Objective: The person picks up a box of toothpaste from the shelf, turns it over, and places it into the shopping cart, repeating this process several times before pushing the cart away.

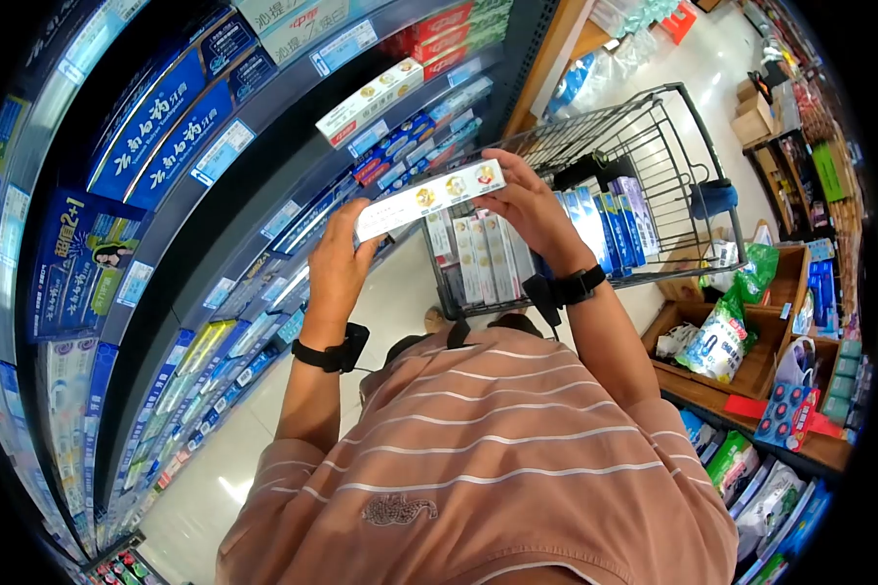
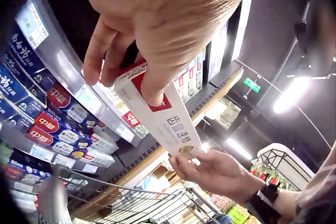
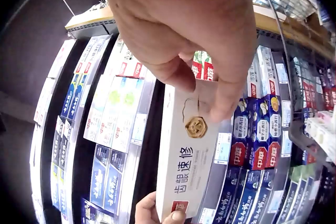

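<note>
Both hands hold a long white toothpaste box [image 1: 429, 200] out in front of the chest, close to the shelves. My left hand [image 1: 337, 255] grips its left end, the thumb lying over the red logo in the left wrist view. At the opposite end my right hand [image 1: 535, 210] pinches the box between thumb and fingers. The box face [image 3: 197, 153] carries dark printed characters and a gold hexagonal emblem in the right wrist view. Several similar white boxes [image 1: 483, 258] lie in the shopping cart [image 1: 693, 146] just beyond the right hand.
Curved-looking shelves of toothpaste fill the left side, with large blue boxes [image 1: 156, 136] and price tags [image 1: 222, 151]. One white box [image 1: 371, 102] lies on a shelf ahead. Blue boxes [image 1: 615, 232] are also in the cart. A wooden display [image 1: 780, 366] with bagged goods stands at the right.
</note>
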`<state>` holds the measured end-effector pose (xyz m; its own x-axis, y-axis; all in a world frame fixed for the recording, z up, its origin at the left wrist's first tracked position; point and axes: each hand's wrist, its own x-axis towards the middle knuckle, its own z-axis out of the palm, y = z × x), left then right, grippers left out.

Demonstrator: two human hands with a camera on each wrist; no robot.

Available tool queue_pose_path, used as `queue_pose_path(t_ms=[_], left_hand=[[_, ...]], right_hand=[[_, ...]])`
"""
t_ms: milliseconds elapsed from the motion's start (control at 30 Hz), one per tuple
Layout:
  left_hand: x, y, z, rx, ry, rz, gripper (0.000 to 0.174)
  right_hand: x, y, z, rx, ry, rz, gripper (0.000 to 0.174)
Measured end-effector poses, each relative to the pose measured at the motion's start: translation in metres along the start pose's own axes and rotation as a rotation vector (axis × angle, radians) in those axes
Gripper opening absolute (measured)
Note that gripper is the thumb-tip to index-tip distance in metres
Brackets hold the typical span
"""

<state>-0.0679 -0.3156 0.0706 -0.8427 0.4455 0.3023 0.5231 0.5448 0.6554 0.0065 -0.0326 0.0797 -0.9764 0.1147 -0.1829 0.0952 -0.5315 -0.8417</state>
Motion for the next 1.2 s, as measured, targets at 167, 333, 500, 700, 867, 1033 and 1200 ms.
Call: queue_pose_path(t_ms=[167, 333, 500, 700, 867, 1033, 1200], left_hand=[[0.023, -0.024, 0.010, -0.139, 0.029, -0.009, 0.045], [0.060, -0.053, 0.024, -0.175, 0.175, 0.009, 0.041], [0.095, -0.063, 0.035, -0.113, 0.195, -0.035, 0.040], [0.113, -0.071, 0.038, -0.052, 0.226, -0.068, 0.046], [0.121, -0.076, 0.035, -0.007, 0.232, -0.107, 0.048], [0.128, -0.081, 0.034, -0.008, 0.227, -0.114, 0.048], [0.131, -0.085, 0.034, 0.079, 0.237, -0.083, 0.049]], right_hand=[[0.019, 0.006, -0.003, 0.107, -0.026, -0.090, 0.053], [0.023, 0.005, 0.003, 0.072, 0.049, -0.108, 0.051], [0.017, 0.017, -0.007, 0.093, 0.028, -0.048, 0.042], [0.016, 0.012, -0.008, 0.062, 0.029, -0.027, 0.040], [0.017, 0.020, -0.014, 0.046, 0.028, -0.006, 0.040], [0.025, 0.021, -0.016, -0.022, -0.008, 0.001, 0.042], [0.022, 0.023, -0.020, -0.076, 0.036, 0.062, 0.040]])
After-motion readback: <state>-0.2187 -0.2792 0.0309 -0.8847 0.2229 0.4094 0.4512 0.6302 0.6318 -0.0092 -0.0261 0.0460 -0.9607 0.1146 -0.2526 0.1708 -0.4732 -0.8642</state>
